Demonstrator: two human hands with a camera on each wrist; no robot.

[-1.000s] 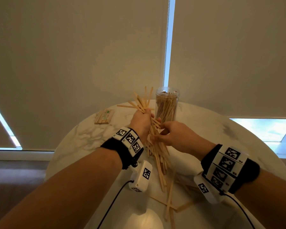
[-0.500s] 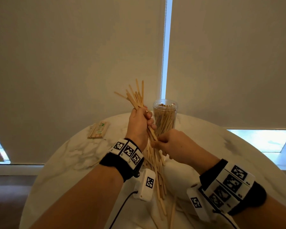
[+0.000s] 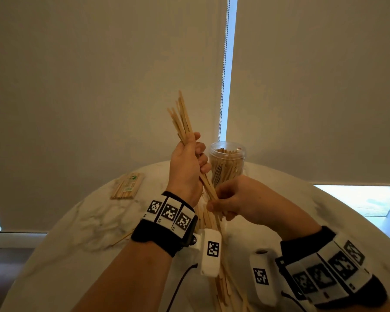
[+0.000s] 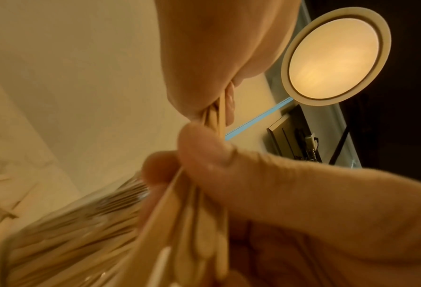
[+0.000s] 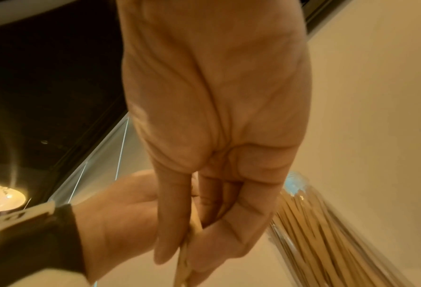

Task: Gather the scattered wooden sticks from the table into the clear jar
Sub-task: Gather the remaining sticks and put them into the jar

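Observation:
My left hand [image 3: 190, 161] grips a bundle of wooden sticks [image 3: 182, 118] near its middle, raised above the round marble table [image 3: 81, 219] and tilted up to the left. My right hand [image 3: 225, 201] pinches the bundle's lower end, just in front of the clear jar [image 3: 227, 164], which stands upright, open-topped and packed with sticks. In the left wrist view the right hand's fingers [image 4: 204, 151] pinch the sticks [image 4: 187, 223], with the jar [image 4: 64, 229] blurred at lower left. The right wrist view shows the sticks [image 5: 187, 258] between finger and thumb and the jar [image 5: 327, 233] at right.
A wrapped pack of sticks [image 3: 127, 185] lies at the table's far left. Loose sticks [image 3: 223, 287] lie scattered on the near part of the table under my wrists. Window blinds [image 3: 99, 75] hang close behind the table.
Both hands have lifted the bundle off the table and drawn its fanned sticks tighter together. The left hand rose higher, while the right slid to the lower end.

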